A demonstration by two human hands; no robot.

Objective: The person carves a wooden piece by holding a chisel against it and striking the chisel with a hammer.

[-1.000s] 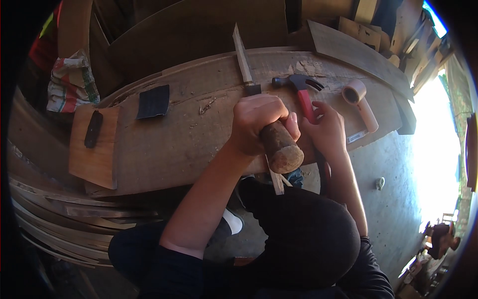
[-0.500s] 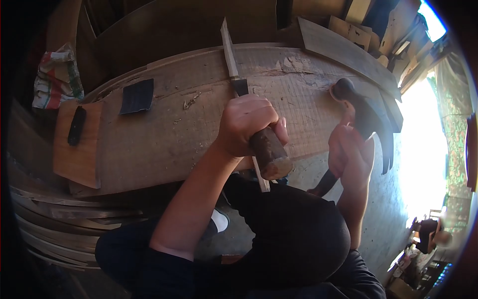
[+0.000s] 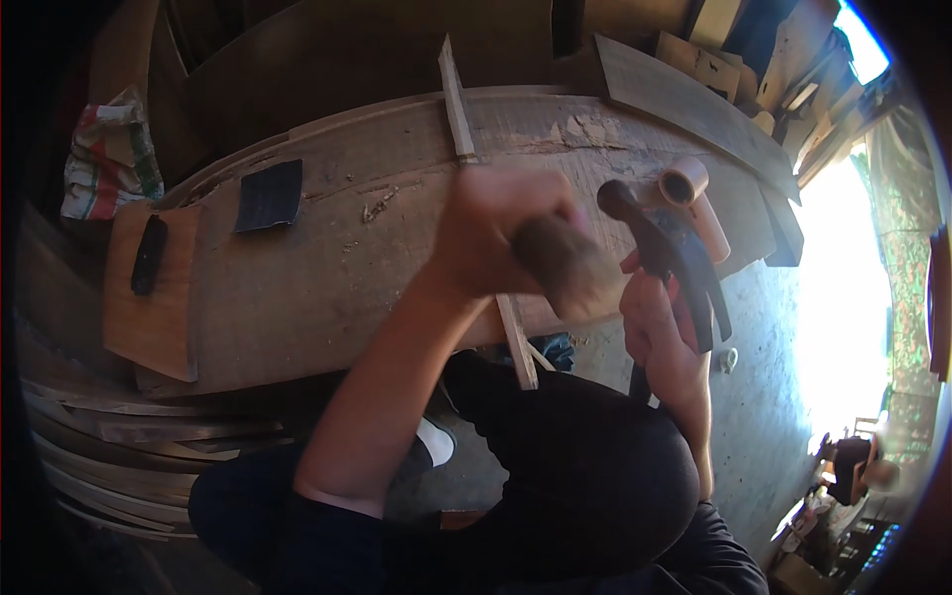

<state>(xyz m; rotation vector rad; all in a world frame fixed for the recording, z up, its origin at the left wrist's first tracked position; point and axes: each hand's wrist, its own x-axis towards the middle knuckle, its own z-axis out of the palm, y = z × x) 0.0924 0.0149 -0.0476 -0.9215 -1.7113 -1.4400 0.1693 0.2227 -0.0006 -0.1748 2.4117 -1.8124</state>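
Note:
My left hand (image 3: pixel 496 223), blurred by motion, is closed around the thick wooden handle of a chisel (image 3: pixel 570 266). The chisel's blade is hidden behind the fist. Under that hand a narrow wooden strip (image 3: pixel 455 104) lies across the bench plank, its near end jutting over the front edge towards my lap. To the right, my right hand (image 3: pixel 662 327) grips a claw hammer (image 3: pixel 664 248) by its handle. The hammer's head is raised just right of the chisel handle, apart from it.
The broad plank bench (image 3: pixel 327 288) carries a dark sheet (image 3: pixel 269 196), wood shavings (image 3: pixel 379 203) and a pale tube (image 3: pixel 684 183). At the left lie a wooden board (image 3: pixel 164 322) with a black object (image 3: pixel 150 255) and a crumpled bag (image 3: pixel 111 164). Boards (image 3: pixel 684 104) lean at the back right.
The hammer has moved left, closer to the chisel, uncovering the pale tube. My left hand and the chisel have shifted slightly, and the blade seen beyond the fist is now out of sight.

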